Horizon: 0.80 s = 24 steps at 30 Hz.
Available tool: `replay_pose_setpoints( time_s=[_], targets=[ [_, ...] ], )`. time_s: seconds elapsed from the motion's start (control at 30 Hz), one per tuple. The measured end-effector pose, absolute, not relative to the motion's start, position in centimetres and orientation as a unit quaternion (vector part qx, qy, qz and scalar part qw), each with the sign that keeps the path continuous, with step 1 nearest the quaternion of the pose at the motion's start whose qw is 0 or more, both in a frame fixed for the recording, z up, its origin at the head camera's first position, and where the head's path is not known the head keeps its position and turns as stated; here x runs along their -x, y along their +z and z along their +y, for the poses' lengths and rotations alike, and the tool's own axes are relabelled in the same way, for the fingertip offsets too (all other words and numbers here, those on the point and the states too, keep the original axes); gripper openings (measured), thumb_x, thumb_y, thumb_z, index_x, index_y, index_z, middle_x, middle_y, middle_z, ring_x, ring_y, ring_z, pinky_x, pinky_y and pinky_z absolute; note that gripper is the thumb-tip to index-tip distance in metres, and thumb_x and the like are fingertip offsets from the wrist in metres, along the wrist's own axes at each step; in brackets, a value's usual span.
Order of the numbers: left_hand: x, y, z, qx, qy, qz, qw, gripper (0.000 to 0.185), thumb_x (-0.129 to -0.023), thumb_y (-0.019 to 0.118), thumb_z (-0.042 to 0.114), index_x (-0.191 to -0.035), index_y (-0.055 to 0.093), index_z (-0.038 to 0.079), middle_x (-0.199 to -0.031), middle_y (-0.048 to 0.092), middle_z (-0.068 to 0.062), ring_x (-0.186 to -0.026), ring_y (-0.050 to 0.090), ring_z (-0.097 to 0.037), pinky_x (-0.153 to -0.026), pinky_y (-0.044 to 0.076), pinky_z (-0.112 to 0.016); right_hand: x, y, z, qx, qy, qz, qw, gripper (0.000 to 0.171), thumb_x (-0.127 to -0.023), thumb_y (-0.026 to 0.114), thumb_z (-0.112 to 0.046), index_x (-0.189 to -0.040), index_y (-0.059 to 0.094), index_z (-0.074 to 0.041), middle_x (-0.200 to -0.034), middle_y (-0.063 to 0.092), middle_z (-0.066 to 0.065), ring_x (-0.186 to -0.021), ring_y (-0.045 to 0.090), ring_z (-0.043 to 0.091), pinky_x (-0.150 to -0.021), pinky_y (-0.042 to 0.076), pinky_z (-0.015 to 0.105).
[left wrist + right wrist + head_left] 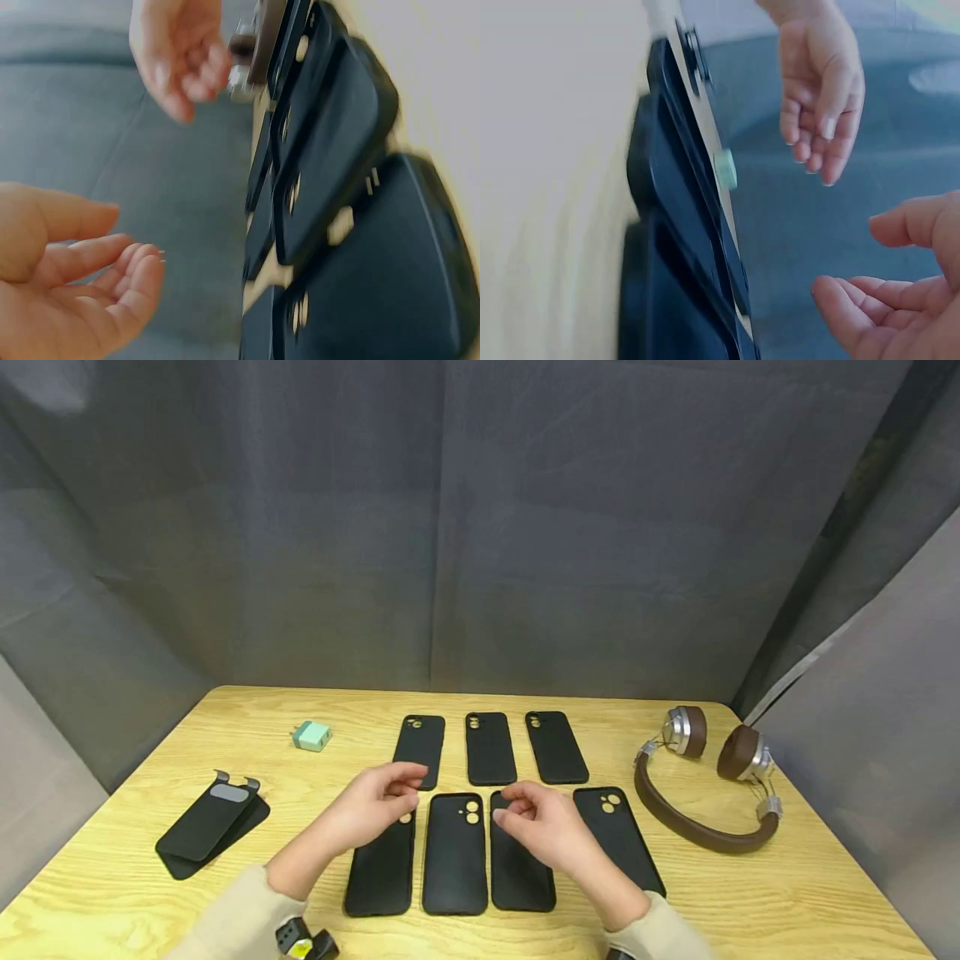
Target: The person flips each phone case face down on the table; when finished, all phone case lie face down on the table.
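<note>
Hovering above the wooden table [787, 902], left hand [378, 802] and right hand [543, 822] are both empty, fingers relaxed and slightly bent, thumbs apart! Below, four black phone cases [455, 860] form the near row, three more cases [491, 752] the far one. Brown headphones [697, 835] sit off right, a green charger [311, 736] and two overlapping dark pieces [204, 827] off left. From the head view, the hands partly hide some cases. Long axes run roughly near-to-far, visible camera cutouts at far ends; the rightmost near case slants, far end leftward.
</note>
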<state>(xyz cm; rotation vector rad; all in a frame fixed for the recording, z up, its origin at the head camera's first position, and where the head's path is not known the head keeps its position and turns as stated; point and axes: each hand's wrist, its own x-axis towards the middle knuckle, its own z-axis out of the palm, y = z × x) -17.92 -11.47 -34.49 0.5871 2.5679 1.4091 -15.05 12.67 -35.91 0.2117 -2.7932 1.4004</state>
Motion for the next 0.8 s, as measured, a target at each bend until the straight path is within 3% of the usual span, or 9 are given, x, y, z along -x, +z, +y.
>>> replay_pose_setpoints(
  time_s=[0.3,0.47,0.63,0.8],
  targets=[
    [16.6,-35.9,-16.1,-0.102,0.416,0.901,0.072,0.042,-0.088,0.061,0.01,-0.125,0.052,-0.006,-0.114,0.059,-0.017,-0.096,0.059,-0.024,-0.075,0.05,-0.036,14.0,-37.0,9.7,-0.15,0.495,-0.851,-0.088,0.039,-0.085,0.064,-0.023,-0.113,0.059,0.004,-0.076,0.06,-0.001,-0.062,0.057,0.012,-0.055,0.045,0.026],
    [16.6,-37.5,-17.0,-0.051,0.444,0.892,0.071,0.04,-0.088,0.06,0.009,-0.123,0.052,-0.008,-0.099,0.06,-0.011,-0.087,0.06,-0.02,-0.07,0.049,-0.033,13.8,-37.9,7.4,-0.161,0.509,-0.835,-0.134,0.04,-0.084,0.065,-0.021,-0.114,0.058,0.005,-0.074,0.061,-0.001,-0.06,0.06,0.012,-0.053,0.045,0.026],
    [16.8,-39.1,-17.2,-0.013,0.503,0.859,0.096,0.039,-0.087,0.059,0.004,-0.122,0.05,-0.012,-0.09,0.059,-0.012,-0.073,0.059,-0.018,-0.063,0.051,-0.033,13.5,-38.7,5.4,-0.164,0.503,-0.835,-0.15,0.043,-0.082,0.067,-0.019,-0.115,0.058,0.006,-0.071,0.062,-0.001,-0.055,0.058,0.011,-0.05,0.044,0.025],
    [16.9,-40.5,-17.3,0.013,0.511,0.854,0.094,0.037,-0.086,0.061,0.004,-0.119,0.051,-0.012,-0.087,0.06,-0.012,-0.07,0.059,-0.017,-0.062,0.051,-0.032,13.3,-39.2,3.9,-0.169,0.446,-0.867,-0.145,0.046,-0.08,0.068,-0.02,-0.115,0.058,0.008,-0.061,0.057,-0.004,-0.046,0.051,0.01,-0.047,0.041,0.023]
  ],
)
